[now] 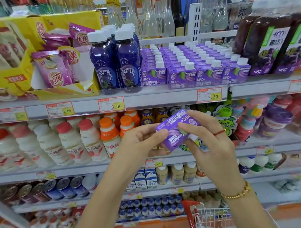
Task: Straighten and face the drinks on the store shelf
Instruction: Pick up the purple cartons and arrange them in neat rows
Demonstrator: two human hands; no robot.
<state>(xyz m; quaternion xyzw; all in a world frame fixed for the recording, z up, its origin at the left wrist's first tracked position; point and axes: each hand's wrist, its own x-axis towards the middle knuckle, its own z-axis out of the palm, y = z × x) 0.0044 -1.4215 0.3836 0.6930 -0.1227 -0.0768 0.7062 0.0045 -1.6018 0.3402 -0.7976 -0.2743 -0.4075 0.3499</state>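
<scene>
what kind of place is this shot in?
Most likely a supermarket drinks aisle: tiered shelves packed with drinks, price tags clipped along the shelf edges, and a red shopping cart at lower right.

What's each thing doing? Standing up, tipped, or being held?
Purple carton: held off the shelf, tipped, print upside down.
Left hand: grips the carton.
Right hand: grips the carton.
Shelf cartons: upright in rows, caps on.
Blue bottles: upright, caps on.

A grocery shop: tiered shelves (147, 98) packed with bottled and boxed drinks, price tags (111, 104) along their edges, a shopping cart (208, 219) lower right.
</scene>
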